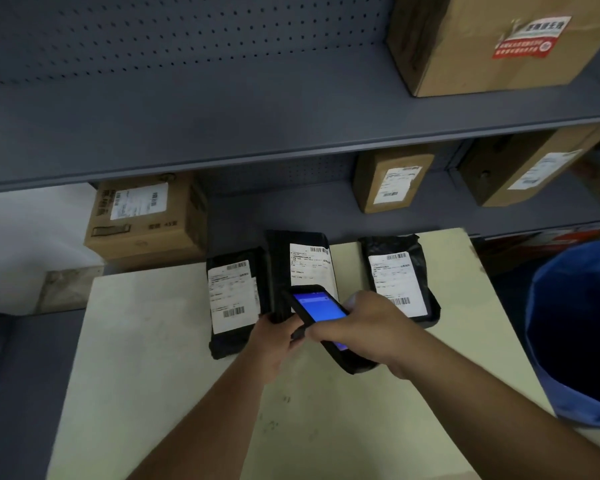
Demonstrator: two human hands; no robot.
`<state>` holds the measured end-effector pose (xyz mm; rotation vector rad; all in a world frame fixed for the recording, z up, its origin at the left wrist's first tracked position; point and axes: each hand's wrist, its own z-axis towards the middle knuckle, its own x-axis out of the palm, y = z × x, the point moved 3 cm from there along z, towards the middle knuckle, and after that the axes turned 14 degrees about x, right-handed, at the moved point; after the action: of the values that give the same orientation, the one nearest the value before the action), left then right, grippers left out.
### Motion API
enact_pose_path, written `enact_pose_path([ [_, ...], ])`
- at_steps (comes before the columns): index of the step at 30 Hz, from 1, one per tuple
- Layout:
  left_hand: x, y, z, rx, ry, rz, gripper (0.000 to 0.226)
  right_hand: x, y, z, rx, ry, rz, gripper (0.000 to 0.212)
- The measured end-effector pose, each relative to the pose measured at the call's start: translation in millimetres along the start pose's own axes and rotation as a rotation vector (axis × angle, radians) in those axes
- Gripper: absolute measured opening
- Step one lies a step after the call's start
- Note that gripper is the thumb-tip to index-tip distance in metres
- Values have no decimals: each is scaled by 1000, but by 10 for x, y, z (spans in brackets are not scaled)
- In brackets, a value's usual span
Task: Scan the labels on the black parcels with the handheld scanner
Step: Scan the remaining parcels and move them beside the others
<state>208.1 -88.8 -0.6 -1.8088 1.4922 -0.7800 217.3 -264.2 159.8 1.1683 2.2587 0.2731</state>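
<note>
Three black parcels with white labels are on the pale table (146,358). The left parcel (234,303) and the right parcel (399,277) lie flat. The middle parcel (305,265) is tilted up, its near edge gripped by my left hand (274,337). My right hand (364,327) holds the handheld scanner (317,306), a black device with a lit blue screen, just over the lower part of the middle parcel's label. The scanner and my right hand hide that parcel's lower half.
Grey metal shelves stand behind the table. Cardboard boxes sit on them: one at the left (146,220), two on the middle shelf (392,181) (530,168), a big one on top (492,39). A blue bin (575,327) stands at the table's right.
</note>
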Motion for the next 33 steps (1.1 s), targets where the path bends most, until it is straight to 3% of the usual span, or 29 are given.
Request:
enact_pose_path([
  [11, 628, 420, 287, -52, 6, 101, 31, -377, -399, 291, 45, 2, 10, 36],
  [15, 776, 436, 394, -31, -55, 108, 50, -481, -493, 381, 60, 2, 17, 35],
  [19, 911, 377, 380, -37, -151, 92, 39, -560, -559, 431, 69, 5, 37, 35],
  [26, 815, 857, 856, -71, -60, 393, 30, -623, -624, 484, 71, 8, 52, 35],
  [33, 949, 409, 496, -29, -80, 448, 26, -601, -618, 493, 79, 6, 56, 37],
])
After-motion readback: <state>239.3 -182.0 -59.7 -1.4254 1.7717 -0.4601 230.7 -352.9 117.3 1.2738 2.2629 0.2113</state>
